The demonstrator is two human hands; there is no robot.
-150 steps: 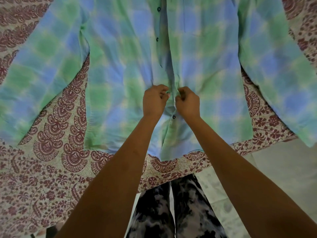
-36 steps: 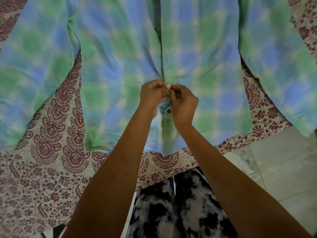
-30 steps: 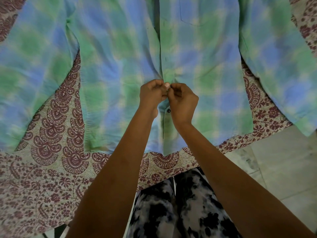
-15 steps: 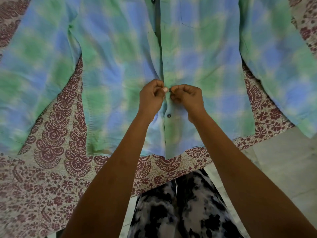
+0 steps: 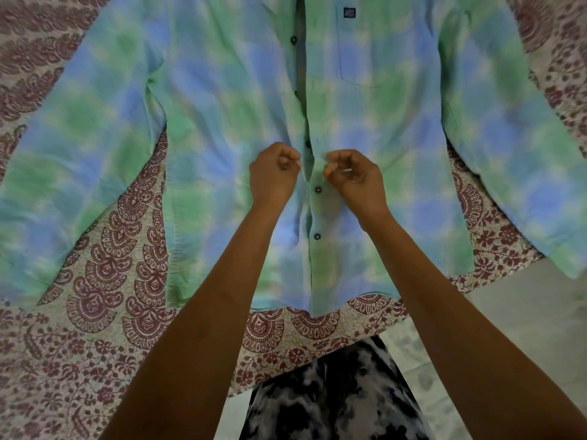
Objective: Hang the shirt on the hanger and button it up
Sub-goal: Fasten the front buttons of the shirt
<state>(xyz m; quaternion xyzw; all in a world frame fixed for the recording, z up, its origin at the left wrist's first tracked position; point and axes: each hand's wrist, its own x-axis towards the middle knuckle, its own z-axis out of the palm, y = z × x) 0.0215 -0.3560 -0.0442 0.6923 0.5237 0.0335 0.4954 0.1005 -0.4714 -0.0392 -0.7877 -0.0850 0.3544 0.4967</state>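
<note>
A green and blue checked shirt (image 5: 222, 100) lies spread face up on a patterned bedsheet (image 5: 104, 281). Two dark buttons (image 5: 317, 189) low on the placket are fastened. The button above them (image 5: 307, 143) sits beside its open buttonhole, and a higher button (image 5: 293, 39) is undone too. My left hand (image 5: 273, 176) pinches the edge of the left front panel just below the open button. My right hand (image 5: 355, 181) has curled fingers, with its fingertips pinching the right panel's edge. No hanger shows.
The sheet's edge runs along the bottom, with pale floor tiles (image 5: 524, 312) to the right. My legs in black and white trousers (image 5: 333, 401) stand against the bed. A chest pocket with a small label (image 5: 349, 12) is at the top.
My hands, close together on a button before, have drawn slightly apart. That button is now through its hole, so two fastened buttons show. The view has tilted up the shirt.
</note>
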